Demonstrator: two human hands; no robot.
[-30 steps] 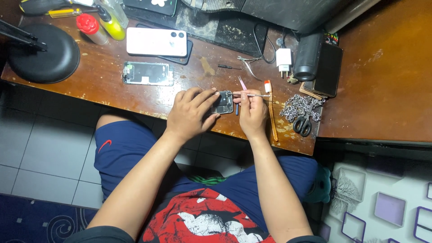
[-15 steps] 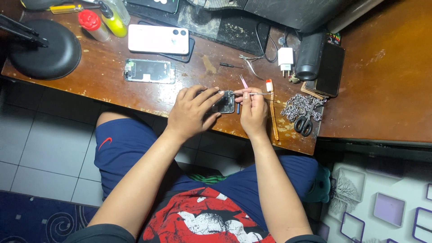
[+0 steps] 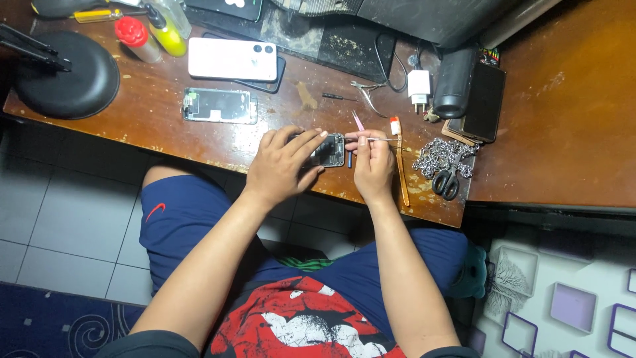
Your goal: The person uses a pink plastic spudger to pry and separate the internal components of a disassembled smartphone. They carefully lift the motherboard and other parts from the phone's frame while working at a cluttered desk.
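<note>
An opened phone body (image 3: pixel 329 150) lies near the front edge of the wooden table (image 3: pixel 165 122). My left hand (image 3: pixel 283 166) rests over it and grips its left side. My right hand (image 3: pixel 371 162) is just right of the phone and pinches a thin metal tool (image 3: pixel 384 139) whose tip points at the phone's top right corner. A small blue piece (image 3: pixel 350 160) lies between the two hands.
A detached phone screen (image 3: pixel 220 105) and a white phone (image 3: pixel 230 59) lie to the left. A black lamp base (image 3: pixel 66 73), two bottles (image 3: pixel 152 30), tweezers (image 3: pixel 366 93), a white charger (image 3: pixel 419 86), a toothbrush (image 3: pixel 400 166), scissors on a chain (image 3: pixel 445 166) and a black cylinder (image 3: pixel 457 83) surround the work spot.
Both hands stay on the phone; the view has shifted slightly, and the fingers have made only small adjustments.
</note>
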